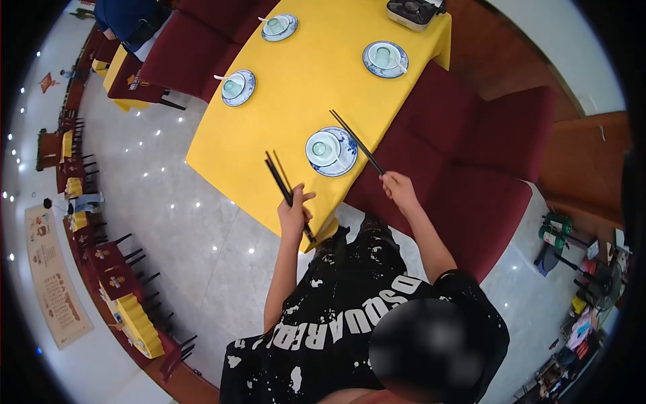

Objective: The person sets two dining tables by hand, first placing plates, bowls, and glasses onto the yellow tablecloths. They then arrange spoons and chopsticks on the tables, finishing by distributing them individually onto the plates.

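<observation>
from my remote seat, nearest is the left hand, fingers closed around a bundle of black chopsticks over the near corner of the yellow table. just beyond, the right hand pinches the end of a pair of chopsticks that slants along the right side of a blue-and-white plate; i cannot tell whether the pair touches the cloth. a small bowl sits on that plate, between the two sets of sticks. a red chair stands beside the right hand. farther up the table are three more place settings and a tabletop stove.
</observation>
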Demonstrator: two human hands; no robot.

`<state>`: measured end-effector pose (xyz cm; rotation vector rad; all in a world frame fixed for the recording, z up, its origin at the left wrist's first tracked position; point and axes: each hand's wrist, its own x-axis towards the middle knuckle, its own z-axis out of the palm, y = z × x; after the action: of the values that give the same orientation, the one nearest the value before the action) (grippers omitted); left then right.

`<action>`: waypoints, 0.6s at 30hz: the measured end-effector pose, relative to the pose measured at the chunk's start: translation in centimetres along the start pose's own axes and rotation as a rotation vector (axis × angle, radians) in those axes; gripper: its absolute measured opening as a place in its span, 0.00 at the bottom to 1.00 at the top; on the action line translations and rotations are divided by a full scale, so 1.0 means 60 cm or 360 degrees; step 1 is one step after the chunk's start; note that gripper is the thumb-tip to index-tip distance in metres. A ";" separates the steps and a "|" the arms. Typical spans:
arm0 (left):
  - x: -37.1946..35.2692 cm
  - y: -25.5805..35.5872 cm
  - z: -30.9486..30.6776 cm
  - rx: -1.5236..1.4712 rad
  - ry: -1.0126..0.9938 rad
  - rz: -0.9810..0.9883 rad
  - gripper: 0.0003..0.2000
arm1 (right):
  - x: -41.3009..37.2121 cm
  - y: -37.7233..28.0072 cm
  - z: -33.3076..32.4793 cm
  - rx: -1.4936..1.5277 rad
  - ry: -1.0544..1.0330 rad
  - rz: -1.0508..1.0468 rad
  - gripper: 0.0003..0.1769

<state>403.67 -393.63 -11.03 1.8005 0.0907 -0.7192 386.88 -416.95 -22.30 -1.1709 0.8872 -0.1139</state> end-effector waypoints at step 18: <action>-0.127 -0.166 -0.056 -0.0293 0.0603 -0.0404 0.25 | 0.194 0.038 0.006 -0.0472 -0.0391 0.0126 0.15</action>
<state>394.89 -384.91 -14.93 1.7438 0.6273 -0.5171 394.05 -421.65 -30.50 -1.3887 0.7464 0.2291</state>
